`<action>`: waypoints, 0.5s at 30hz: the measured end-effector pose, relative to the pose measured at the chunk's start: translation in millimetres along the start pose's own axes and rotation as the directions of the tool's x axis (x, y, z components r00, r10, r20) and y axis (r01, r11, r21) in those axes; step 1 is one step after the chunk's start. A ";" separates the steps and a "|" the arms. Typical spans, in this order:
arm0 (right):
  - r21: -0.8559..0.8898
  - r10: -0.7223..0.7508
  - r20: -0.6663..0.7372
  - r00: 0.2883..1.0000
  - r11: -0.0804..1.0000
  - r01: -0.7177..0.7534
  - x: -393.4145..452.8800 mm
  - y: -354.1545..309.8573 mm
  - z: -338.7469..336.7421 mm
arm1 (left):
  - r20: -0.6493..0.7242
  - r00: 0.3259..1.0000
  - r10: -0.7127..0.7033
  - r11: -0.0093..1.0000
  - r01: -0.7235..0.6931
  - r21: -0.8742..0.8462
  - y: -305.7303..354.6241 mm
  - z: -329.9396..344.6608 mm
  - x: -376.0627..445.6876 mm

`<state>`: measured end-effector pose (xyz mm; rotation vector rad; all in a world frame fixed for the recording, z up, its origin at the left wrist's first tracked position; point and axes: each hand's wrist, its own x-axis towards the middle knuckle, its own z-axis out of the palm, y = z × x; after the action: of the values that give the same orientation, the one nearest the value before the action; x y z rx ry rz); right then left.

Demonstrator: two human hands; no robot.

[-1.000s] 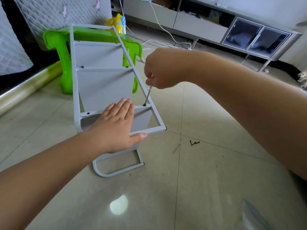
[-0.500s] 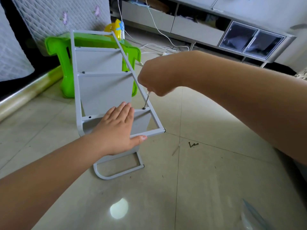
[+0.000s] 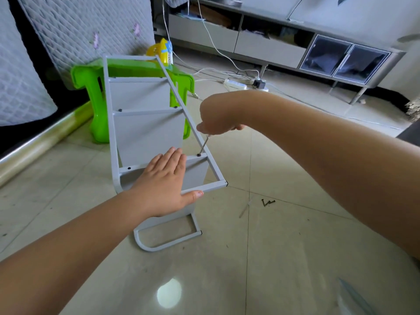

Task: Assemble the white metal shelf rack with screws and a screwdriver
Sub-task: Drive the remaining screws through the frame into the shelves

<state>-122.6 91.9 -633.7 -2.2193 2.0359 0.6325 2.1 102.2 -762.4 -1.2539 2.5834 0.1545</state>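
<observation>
The white metal shelf rack (image 3: 145, 130) lies on its side on the tiled floor, its top leaning against a green stool. My left hand (image 3: 164, 187) rests flat on the lowest shelf panel, fingers spread, thumb over the frame's end bar. My right hand (image 3: 218, 117) is closed around the handle of a screwdriver (image 3: 204, 145), whose thin shaft slants down to a dark screw (image 3: 199, 154) in the right side rail. Two more dark screws (image 3: 268, 202) lie loose on the floor to the right of the rack.
A green plastic stool (image 3: 95, 105) stands behind the rack, with a yellow toy on it. A quilted mattress leans at the left. White cables and a power strip (image 3: 236, 84) run along the floor before a low grey cabinet (image 3: 318, 48). A clear plastic bag (image 3: 350, 298) lies bottom right.
My right hand has turned on the screwdriver, wrist rolling over, while the tip stays on the same screw. My left hand has stayed pressed on the shelf. The view shifted slightly.
</observation>
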 end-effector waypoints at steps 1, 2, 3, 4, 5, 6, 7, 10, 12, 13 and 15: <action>-0.057 -0.025 -0.004 1.000 0.998 0.025 -2.2 -0.5 -0.6 | 0.000 1.000 0.001 1.000 -0.001 0.004 0.4 0.5 -0.5; -0.101 -0.056 -0.029 0.998 0.994 0.052 -4.6 -0.4 -0.4 | -0.001 1.000 -0.001 1.000 0.001 0.007 0.6 1.0 -0.8; -0.133 -0.090 -0.067 0.994 0.988 0.080 -5.9 0.0 0.5 | 0.000 1.000 -0.005 1.000 0.005 0.006 0.7 1.2 -0.7; -0.140 -0.121 -0.103 0.987 0.985 0.106 -7.6 0.7 2.4 | -0.001 1.000 -0.005 1.000 0.005 0.002 1.0 1.2 -0.7; -0.127 -0.136 -0.131 0.982 0.985 0.119 -8.4 1.6 4.6 | -0.003 1.000 -0.004 1.000 0.004 -0.003 1.4 1.3 -0.6; -0.135 -0.146 -0.147 0.978 0.983 0.126 -8.2 1.3 6.3 | -0.008 1.000 -0.005 1.000 0.005 -0.006 1.4 1.3 -0.1; -0.148 -0.139 -0.143 0.980 0.982 0.117 -7.4 1.8 6.4 | -0.013 1.000 -0.006 1.000 0.006 -0.007 0.8 1.3 0.8; 0.018 0.005 -0.037 0.999 1.000 -0.004 2.0 10.4 4.8 | -0.018 1.000 -0.007 1.000 0.007 -0.003 -0.2 2.2 1.9; 0.261 0.119 0.077 0.990 0.956 -0.135 6.4 16.0 4.6 | -0.015 1.000 -0.010 1.000 0.010 0.003 0.3 2.2 1.7; 0.352 0.148 0.119 0.982 0.918 -0.181 9.4 17.5 6.4 | -0.011 1.000 -0.011 1.000 0.011 0.001 0.3 2.7 1.6; 0.486 0.173 0.184 0.968 0.840 -0.242 11.4 20.8 11.1 | -0.018 1.000 -0.005 1.000 0.005 -0.014 -0.4 1.0 1.1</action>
<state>-145.1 82.1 -643.1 -1.6305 2.0859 0.2051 2.0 101.3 -763.7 -1.2725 2.5987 0.1609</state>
